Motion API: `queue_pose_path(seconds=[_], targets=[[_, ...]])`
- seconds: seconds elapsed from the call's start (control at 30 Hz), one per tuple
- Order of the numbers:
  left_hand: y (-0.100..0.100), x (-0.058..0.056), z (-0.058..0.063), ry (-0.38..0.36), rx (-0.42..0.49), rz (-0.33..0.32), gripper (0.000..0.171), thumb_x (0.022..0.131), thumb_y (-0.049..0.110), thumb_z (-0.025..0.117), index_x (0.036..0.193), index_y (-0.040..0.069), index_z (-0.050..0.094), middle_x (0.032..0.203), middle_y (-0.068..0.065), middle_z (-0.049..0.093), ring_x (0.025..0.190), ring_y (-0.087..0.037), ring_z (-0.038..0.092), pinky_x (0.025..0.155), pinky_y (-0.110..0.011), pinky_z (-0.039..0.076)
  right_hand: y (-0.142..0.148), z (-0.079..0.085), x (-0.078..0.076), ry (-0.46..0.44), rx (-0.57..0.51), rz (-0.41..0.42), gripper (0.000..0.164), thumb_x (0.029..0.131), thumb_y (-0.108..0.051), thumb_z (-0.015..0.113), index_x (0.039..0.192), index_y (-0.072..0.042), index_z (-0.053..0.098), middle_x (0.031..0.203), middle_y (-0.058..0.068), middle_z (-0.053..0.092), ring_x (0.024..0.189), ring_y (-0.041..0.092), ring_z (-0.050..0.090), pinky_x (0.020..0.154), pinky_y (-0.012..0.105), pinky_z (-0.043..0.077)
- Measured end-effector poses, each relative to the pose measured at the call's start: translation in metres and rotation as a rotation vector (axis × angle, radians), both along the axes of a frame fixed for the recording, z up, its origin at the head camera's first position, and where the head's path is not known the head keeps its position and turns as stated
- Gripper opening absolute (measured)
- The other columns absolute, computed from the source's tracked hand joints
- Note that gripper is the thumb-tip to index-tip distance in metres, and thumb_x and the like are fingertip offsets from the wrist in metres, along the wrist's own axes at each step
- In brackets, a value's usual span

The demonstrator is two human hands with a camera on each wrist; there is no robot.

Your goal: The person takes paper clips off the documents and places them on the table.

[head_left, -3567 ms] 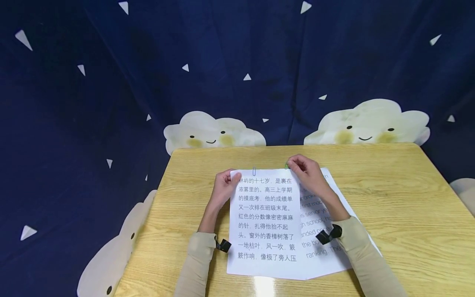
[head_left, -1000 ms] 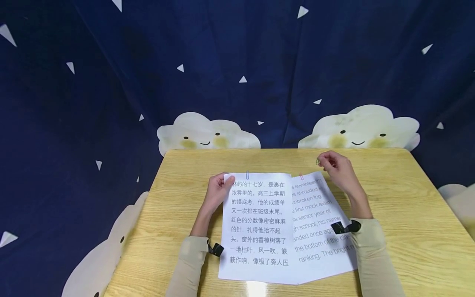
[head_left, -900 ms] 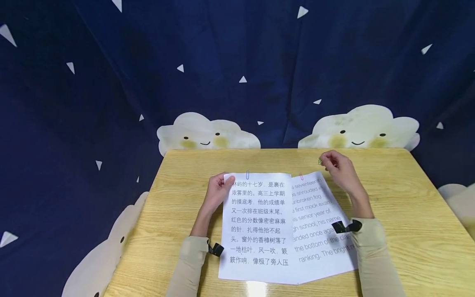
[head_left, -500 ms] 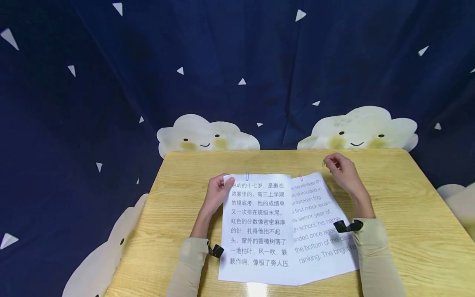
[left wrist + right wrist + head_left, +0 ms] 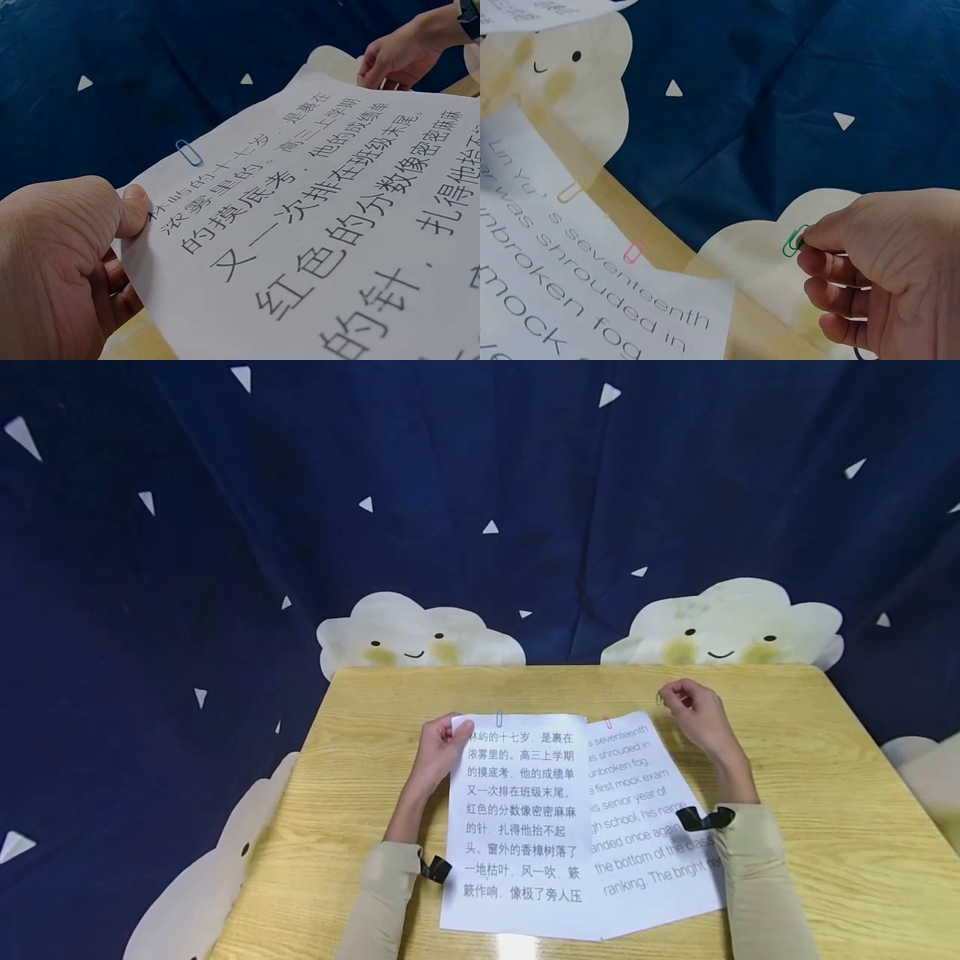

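My left hand (image 5: 440,747) holds the upper left corner of a white sheet with Chinese text (image 5: 521,917), thumb on top and fingers behind. A blue paper clip (image 5: 189,153) grips this sheet's top edge. Off to the right, beyond the papers, my right hand (image 5: 703,718) pinches a green paper clip (image 5: 793,241) between thumb and forefinger. The sheet with English text (image 5: 645,893) lies slanted, partly covered by the Chinese one. On its top edge sit a pink paper clip (image 5: 634,252) and a yellow paper clip (image 5: 571,192).
The papers are over a light wooden table (image 5: 825,793). A dark blue curtain (image 5: 465,435) with white triangles and smiling clouds hangs behind the table's far edge and along the left.
My right hand, earlier at the Chinese sheet's top edge with the green paper clip, has moved right with it, uncovering the pink clip. Lately it has lowered slightly. My left hand keeps its hold.
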State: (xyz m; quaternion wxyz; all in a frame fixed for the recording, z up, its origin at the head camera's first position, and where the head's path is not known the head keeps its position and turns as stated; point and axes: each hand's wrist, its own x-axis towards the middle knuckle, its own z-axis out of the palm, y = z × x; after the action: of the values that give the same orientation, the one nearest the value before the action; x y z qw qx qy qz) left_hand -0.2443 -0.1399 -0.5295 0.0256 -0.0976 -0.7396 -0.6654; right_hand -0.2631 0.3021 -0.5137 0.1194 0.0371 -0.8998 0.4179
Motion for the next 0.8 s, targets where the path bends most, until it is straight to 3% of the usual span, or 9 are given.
queue_pose_path(seconds=[0.23,0.6,0.8], targets=[[0.0,0.0,0.0,0.004,0.005,0.002,0.017,0.103,0.007,0.065,0.103,-0.007,0.075,0.077,-0.013,0.073,0.059,-0.013,0.063,0.055,-0.021,0.049,0.007,-0.01,-0.002,-0.014,0.001,-0.024,0.033,0.11,-0.025,0.054,0.112,0.005,0.067,0.097,0.021,0.066,0.076,0.012,0.053,0.058,0.021,0.044],[0.001,0.002,-0.003,0.001,-0.012,-0.002,0.017,0.104,0.009,0.064,0.101,-0.005,0.075,0.077,-0.011,0.073,0.059,-0.014,0.061,0.054,-0.021,0.047,0.016,-0.028,-0.002,-0.092,0.005,-0.061,0.035,0.111,-0.027,0.052,0.117,0.005,0.064,0.095,0.019,0.062,0.077,0.018,0.052,0.056,0.024,0.044],[0.0,-0.002,-0.001,0.002,0.013,0.001,0.017,0.103,0.007,0.066,0.101,-0.006,0.075,0.075,-0.01,0.072,0.059,-0.013,0.061,0.055,-0.021,0.046,0.021,-0.036,-0.005,-0.082,0.048,-0.09,0.032,0.11,-0.023,0.054,0.115,0.006,0.065,0.096,0.019,0.063,0.081,0.021,0.052,0.061,0.023,0.042]])
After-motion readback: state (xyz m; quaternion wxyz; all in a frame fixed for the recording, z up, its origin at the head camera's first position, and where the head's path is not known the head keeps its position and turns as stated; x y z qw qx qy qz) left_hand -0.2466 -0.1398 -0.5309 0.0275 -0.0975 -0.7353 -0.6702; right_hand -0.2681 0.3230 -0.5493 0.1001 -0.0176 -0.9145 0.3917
